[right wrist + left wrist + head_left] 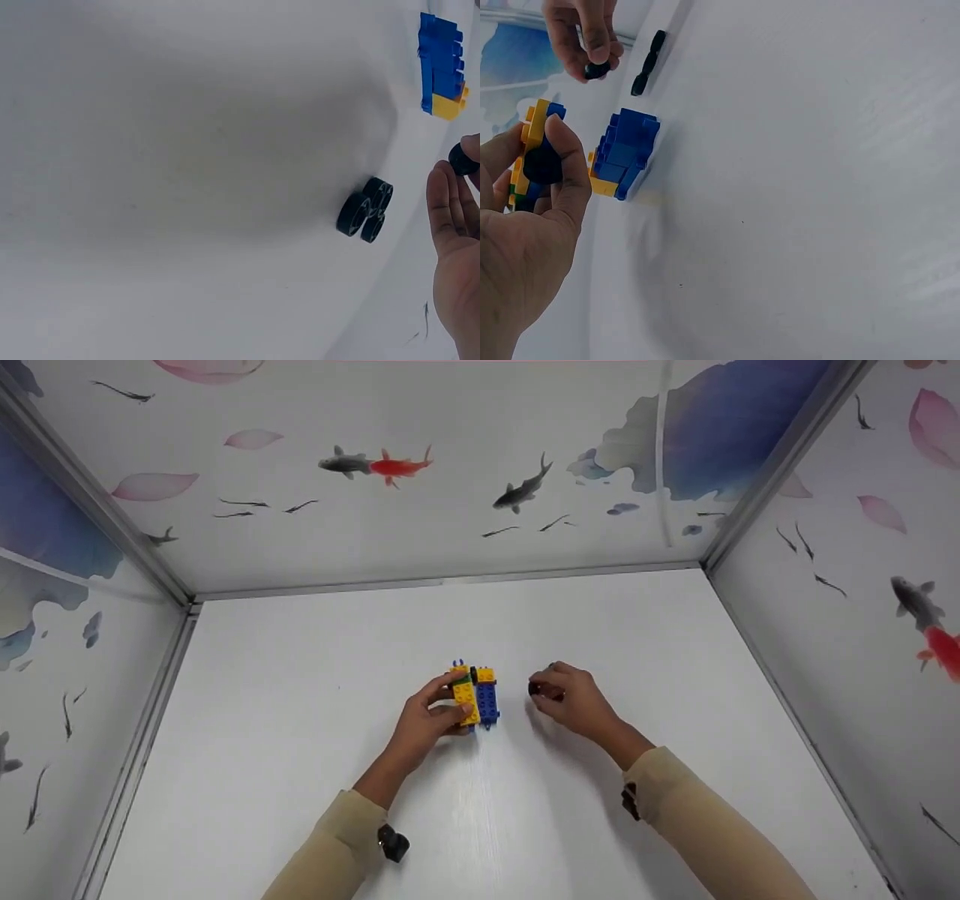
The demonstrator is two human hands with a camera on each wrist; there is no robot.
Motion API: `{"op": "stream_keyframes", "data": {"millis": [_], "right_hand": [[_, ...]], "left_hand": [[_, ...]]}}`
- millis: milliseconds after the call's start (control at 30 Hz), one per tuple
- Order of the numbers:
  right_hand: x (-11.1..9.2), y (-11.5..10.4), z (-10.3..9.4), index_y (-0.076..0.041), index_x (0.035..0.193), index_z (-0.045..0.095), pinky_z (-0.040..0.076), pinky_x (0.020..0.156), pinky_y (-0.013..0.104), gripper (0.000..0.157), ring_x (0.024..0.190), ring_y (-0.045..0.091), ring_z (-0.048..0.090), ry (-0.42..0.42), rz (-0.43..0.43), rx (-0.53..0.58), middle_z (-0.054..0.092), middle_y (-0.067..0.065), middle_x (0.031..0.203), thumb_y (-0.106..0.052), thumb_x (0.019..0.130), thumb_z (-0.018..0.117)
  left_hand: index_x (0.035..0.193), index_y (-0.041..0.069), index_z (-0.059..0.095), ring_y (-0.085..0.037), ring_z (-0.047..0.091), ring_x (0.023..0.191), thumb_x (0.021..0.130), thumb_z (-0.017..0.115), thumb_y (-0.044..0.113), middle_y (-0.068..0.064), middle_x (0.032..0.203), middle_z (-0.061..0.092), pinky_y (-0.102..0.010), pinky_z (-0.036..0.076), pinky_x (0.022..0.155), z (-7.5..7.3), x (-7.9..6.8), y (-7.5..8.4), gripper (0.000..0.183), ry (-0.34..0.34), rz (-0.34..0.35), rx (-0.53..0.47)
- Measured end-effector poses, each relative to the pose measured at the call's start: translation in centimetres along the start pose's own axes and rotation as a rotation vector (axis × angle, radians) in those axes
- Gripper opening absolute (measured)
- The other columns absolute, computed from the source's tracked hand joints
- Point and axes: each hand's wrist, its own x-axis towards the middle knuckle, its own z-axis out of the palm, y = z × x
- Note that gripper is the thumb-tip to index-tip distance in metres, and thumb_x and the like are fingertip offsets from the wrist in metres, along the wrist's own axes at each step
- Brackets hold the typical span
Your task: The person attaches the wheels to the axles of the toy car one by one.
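Observation:
My left hand (pixel 429 718) grips a yellow-and-blue toy brick assembly (pixel 465 701), with a green piece showing near its far end. In the left wrist view a black wheel (pixel 542 164) sits on its side, by the thumb. Just right of it, a second brick assembly (pixel 487 701), mostly blue with a yellow end, stands on the table. My right hand (pixel 576 699) is apart from both assemblies and pinches a small black wheel (pixel 460 160) between thumb and fingertips. In the left wrist view this wheel (pixel 596 70) is partly covered by the fingers.
Three black wheels (pixel 365 210) lie close together on the white table (pixel 300 780), near the right hand; the hand hides them in the head view. Walls printed with fish and petals (pixel 450 532) enclose the table at the back and sides.

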Motion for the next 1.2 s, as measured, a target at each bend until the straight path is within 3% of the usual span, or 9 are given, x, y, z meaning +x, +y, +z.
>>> {"op": "stream_keyframes", "data": {"millis": [200,467,700,1200], "right_hand": [[0.1,-1.5,0.8,-0.001,0.131,0.078,0.069,0.091,0.041,0.034,0.103,0.025,0.079,-0.033,-0.028,0.025,0.075,0.013,0.119,-0.004,0.098,0.083],[0.4,-3.1,1.7,-0.006,0.133,0.078,0.068,0.098,0.039,0.032,0.107,0.024,0.079,-0.097,-0.03,0.152,0.076,0.011,0.122,-0.007,0.101,0.08],[0.4,-3.9,2.5,0.0,0.134,0.076,0.068,0.098,0.037,0.032,0.109,0.025,0.08,-0.129,-0.066,0.158,0.075,0.015,0.123,-0.008,0.103,0.078],[0.4,-5.4,3.5,-0.003,0.135,0.077,0.067,0.1,0.038,0.03,0.109,0.024,0.078,-0.151,-0.091,0.187,0.075,0.011,0.122,-0.008,0.105,0.075]], "left_hand": [[0.16,0.032,0.059,-0.025,0.077,0.112,0.103,0.08,0.012,-0.019,0.142,0.06,-0.036,0.069,0.091,0.1,0.0,0.3,0.064,0.009,-0.009,-0.008],[0.161,0.033,0.058,-0.025,0.077,0.112,0.103,0.08,0.015,-0.019,0.142,0.06,-0.035,0.069,0.091,0.1,0.1,0.4,0.065,0.008,-0.008,-0.021],[0.161,0.031,0.058,-0.023,0.077,0.11,0.104,0.079,0.015,-0.019,0.142,0.06,-0.035,0.069,0.09,0.0,0.0,0.3,0.063,0.007,0.007,-0.031],[0.161,0.027,0.058,-0.022,0.078,0.109,0.104,0.079,0.019,-0.019,0.141,0.062,-0.034,0.069,0.089,0.0,-0.2,0.6,0.061,-0.015,0.047,-0.03]]}}
